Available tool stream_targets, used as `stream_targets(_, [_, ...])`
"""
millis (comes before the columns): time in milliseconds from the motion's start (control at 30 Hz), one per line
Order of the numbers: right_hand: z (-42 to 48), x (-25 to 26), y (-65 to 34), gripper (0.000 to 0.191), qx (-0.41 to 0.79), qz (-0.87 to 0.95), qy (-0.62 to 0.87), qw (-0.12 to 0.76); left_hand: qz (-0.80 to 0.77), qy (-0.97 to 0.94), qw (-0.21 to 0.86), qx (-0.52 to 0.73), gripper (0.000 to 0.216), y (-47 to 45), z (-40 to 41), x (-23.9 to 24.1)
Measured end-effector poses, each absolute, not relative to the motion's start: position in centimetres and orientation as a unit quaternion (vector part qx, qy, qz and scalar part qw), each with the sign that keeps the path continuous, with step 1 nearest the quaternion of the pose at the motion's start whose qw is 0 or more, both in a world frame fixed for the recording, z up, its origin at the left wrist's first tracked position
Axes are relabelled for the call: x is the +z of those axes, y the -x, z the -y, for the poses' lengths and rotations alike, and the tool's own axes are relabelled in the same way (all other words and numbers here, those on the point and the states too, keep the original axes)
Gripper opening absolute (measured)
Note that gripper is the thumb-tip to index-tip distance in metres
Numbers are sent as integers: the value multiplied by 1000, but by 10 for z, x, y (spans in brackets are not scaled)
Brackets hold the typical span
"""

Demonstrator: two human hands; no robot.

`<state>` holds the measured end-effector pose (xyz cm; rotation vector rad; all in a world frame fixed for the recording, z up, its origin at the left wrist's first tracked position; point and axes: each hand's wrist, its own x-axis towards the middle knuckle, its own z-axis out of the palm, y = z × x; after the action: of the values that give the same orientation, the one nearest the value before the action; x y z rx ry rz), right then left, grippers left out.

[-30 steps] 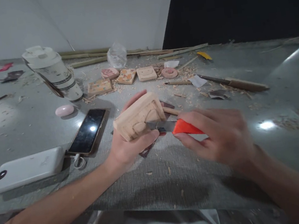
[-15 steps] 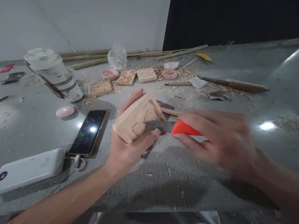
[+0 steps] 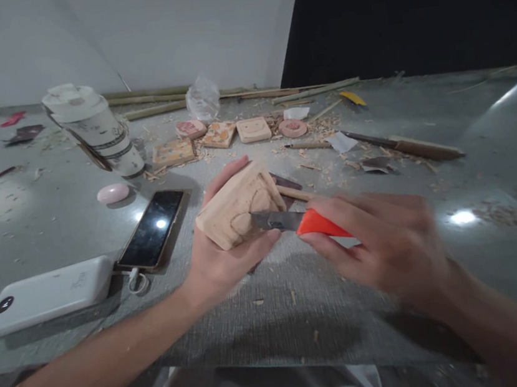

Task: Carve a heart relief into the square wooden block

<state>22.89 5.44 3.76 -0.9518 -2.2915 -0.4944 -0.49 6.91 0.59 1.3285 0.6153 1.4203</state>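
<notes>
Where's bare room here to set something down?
Mostly bare: left, between the white rectangular power bank and the pink oval object, barring specks; and right of the long, dark-bladed, wooden-handled tool. Crowded: beyond the left hand, where small tan and pink carved pieces sit among pale shavings.

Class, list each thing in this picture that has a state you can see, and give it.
Wooden block: carved on one face, held in left grip
Orange-red-handled knife: blade bare, held in right grip
Phone: face up, screen dark
White cup: lid on
Clear plastic: crumpled
Power bank: lying flat
</notes>
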Motion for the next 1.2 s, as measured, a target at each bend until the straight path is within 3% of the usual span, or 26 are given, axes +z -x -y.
stream_targets(333, [-50,42,-222,18,-222,854,359,304,-277,-532,503,622,78,3,-68,4])
stream_targets(500, [-47,46,-219,17,-244,845,363,306,-289,-528,490,631,65,2,-66,7])
stream_targets(1000, [-54,37,-227,21,-190,860,368,297,-263,-538,518,610,77,2,-66,4])
stream_targets(1200, [-53,39,-225,20,-215,857,360,298,-293,-545,482,620,75,4,-68,3])
